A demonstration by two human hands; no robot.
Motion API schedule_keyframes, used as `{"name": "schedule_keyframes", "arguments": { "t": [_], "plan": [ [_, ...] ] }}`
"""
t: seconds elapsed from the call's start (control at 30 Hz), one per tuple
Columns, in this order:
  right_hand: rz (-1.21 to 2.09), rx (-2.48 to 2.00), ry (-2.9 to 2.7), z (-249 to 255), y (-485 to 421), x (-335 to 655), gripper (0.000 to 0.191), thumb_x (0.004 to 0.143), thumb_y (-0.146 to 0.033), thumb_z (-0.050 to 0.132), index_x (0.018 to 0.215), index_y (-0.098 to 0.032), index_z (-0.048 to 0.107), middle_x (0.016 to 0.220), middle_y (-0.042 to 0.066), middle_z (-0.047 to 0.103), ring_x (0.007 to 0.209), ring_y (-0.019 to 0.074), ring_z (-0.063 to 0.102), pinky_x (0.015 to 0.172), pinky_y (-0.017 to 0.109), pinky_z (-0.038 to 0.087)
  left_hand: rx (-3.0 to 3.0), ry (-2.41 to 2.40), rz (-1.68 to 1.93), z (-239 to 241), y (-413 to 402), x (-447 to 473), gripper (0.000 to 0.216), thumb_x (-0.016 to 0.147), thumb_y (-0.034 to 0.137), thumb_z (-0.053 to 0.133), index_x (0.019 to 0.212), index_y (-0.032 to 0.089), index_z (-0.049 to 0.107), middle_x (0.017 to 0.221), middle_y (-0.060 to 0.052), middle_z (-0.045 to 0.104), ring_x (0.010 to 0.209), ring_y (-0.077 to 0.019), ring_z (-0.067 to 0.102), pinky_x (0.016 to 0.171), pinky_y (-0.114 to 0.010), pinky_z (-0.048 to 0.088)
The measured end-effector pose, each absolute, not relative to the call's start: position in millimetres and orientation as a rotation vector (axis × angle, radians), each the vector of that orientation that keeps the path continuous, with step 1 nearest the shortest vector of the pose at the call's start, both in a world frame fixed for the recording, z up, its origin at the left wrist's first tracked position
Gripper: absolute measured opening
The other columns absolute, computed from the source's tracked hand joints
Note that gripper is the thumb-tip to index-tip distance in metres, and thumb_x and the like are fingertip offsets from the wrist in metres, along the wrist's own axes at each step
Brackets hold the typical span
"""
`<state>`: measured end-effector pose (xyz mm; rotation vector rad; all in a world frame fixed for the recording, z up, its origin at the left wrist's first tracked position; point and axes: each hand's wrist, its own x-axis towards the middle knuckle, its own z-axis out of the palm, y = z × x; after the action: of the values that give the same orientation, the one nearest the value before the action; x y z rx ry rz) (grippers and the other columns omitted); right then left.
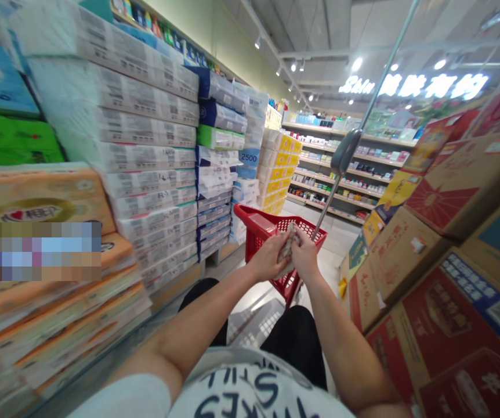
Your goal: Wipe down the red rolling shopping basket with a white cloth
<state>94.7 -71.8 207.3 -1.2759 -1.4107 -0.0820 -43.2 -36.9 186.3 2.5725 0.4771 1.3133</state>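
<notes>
My left hand point(270, 255) and my right hand point(304, 255) meet in front of me, over a red shopping basket with wheels or cart. Between them is a crumpled, pale mottled cloth-like thing point(290, 241), and the fingers of both hands are closed on it. What exactly it is, I cannot make out. Just beyond my hands is the red plastic cart point(254, 241) with its perforated walls. A metal pole point(329, 203) with a grey grip point(345, 152) rises at a slant from behind my right hand; its lower end is hidden.
Stacked white paper packs point(145, 116) line the left side, with orange tissue packs point(41, 197) nearer me. Cardboard cartons point(410, 249) are piled along the right. Shelves of small goods point(337, 168) stand at the aisle's far end. Pale floor point(250, 310) shows below the cart.
</notes>
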Motion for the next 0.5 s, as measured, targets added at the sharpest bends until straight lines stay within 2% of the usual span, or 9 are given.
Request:
{"name": "schedule_keyframes", "arguments": {
  "t": [0.1,0.17,0.27,0.33,0.43,0.5],
  "plan": [
    [-0.279,-1.281,-1.342,221.0,-77.9,100.9,0.046,0.082,-0.013,0.042,0.125,-0.016,0.058,0.121,0.012,0.06,0.113,0.0205,0.057,0.099,0.038,0.047,2.546,0.619,1.375,190.3,-31.6,-49.3,0.058,0.089,0.028,0.051,0.144,0.017,0.033,0.138,-0.015,0.05,0.129,-0.0266,0.045,0.11,-0.048,0.036],
    [-0.431,-1.254,-1.298,232.0,-82.2,100.1,0.048,0.081,-0.012,0.043,0.127,-0.015,0.055,0.132,0.014,0.048,0.124,0.0212,0.048,0.105,0.039,0.041,2.554,0.728,1.382,190.0,-28.5,-50.2,0.049,0.092,0.03,0.047,0.138,0.015,0.041,0.136,-0.015,0.051,0.13,-0.026,0.044,0.111,-0.048,0.036],
    [-0.547,-1.191,-1.337,238.6,-85.0,95.6,0.046,0.085,-0.012,0.041,0.13,-0.015,0.052,0.146,0.014,0.03,0.135,0.0214,0.036,0.109,0.037,0.038,2.677,0.755,1.304,185.8,-26.1,-49.8,0.047,0.09,0.033,0.052,0.134,0.017,0.047,0.137,-0.012,0.052,0.134,-0.0279,0.038,0.114,-0.051,0.03],
    [-0.549,-1.186,-1.491,232.5,-83.4,94.4,0.041,0.088,-0.012,0.039,0.124,-0.015,0.057,0.144,0.013,0.036,0.133,0.0204,0.038,0.108,0.037,0.039,2.75,0.732,1.284,182.7,-25.7,-50.0,0.046,0.09,0.033,0.053,0.133,0.018,0.048,0.137,-0.01,0.051,0.137,-0.0283,0.034,0.115,-0.052,0.026],
    [-0.475,-1.271,-1.744,215.1,-79.0,98.1,0.035,0.088,-0.011,0.04,0.112,-0.017,0.065,0.125,0.012,0.057,0.12,0.0206,0.051,0.104,0.038,0.042,2.792,0.754,1.286,181.6,-25.8,-51.6,0.043,0.091,0.031,0.052,0.131,0.017,0.05,0.136,-0.011,0.053,0.137,-0.0268,0.035,0.115,-0.05,0.027],
    [-0.395,-1.342,-1.811,206.6,-77.8,102.4,0.033,0.088,-0.012,0.041,0.108,-0.017,0.067,0.116,0.011,0.063,0.113,0.0208,0.055,0.102,0.04,0.043,2.812,0.779,1.268,183.7,-26.3,-52.9,0.042,0.091,0.031,0.053,0.129,0.015,0.052,0.134,-0.012,0.054,0.135,-0.0265,0.037,0.114,-0.048,0.03]
  ]
}}
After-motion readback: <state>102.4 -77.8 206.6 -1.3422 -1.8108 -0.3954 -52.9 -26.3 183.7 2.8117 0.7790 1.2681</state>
